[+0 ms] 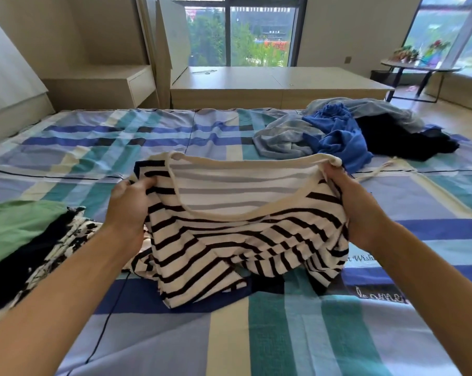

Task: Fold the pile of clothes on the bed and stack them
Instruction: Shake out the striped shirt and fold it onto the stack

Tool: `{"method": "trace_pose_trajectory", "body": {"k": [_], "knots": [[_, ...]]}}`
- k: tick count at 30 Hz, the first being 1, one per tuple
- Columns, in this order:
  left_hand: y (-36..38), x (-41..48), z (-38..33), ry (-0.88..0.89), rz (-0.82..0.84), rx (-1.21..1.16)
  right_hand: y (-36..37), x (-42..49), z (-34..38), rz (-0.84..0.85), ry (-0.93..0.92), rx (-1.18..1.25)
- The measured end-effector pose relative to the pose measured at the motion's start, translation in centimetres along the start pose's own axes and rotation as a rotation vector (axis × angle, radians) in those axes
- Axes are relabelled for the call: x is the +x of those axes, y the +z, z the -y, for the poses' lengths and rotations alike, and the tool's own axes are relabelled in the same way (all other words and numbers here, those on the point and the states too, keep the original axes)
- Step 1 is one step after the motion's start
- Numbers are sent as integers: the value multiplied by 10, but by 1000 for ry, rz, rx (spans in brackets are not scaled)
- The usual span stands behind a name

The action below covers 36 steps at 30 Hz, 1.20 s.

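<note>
A black-and-white striped shirt (229,240) with a cream neckline hangs bunched above the bed (310,335), its lower part resting on the sheet. My left hand (129,204) grips its left shoulder and my right hand (351,202) grips its right shoulder, holding the neckline open toward me. At the far right lies an unfolded pile (346,131): a grey-blue garment, a bright blue one and a black one. On the left edge sits a stack (26,240) with a green piece on top, then a dark one and a black-and-white patterned one.
The bed carries a blue, teal and cream checked sheet. A low wooden platform (278,85) and windows lie beyond the bed. A round side table (419,67) with small colourful items stands at the far right on the floor.
</note>
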<state>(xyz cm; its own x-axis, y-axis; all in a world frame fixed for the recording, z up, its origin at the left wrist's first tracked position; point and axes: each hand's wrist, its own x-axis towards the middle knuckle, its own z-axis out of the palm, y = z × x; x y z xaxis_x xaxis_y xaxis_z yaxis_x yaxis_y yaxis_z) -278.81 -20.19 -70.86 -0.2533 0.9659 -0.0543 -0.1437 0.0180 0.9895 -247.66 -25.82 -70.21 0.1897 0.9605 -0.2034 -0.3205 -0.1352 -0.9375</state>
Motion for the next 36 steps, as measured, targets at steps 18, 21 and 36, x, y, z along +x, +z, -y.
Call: {"method": "trace_pose_trajectory", "body": {"k": [18,21,36], "knots": [[8,2,-36,323,370,611,-33,25,12,-117,-496,-546],[5,29,-92,476,228,724,-27,27,66,-179,-620,-614],[40,11,-416,472,-26,278,60,-42,379,-606,-1271,-1215]]}}
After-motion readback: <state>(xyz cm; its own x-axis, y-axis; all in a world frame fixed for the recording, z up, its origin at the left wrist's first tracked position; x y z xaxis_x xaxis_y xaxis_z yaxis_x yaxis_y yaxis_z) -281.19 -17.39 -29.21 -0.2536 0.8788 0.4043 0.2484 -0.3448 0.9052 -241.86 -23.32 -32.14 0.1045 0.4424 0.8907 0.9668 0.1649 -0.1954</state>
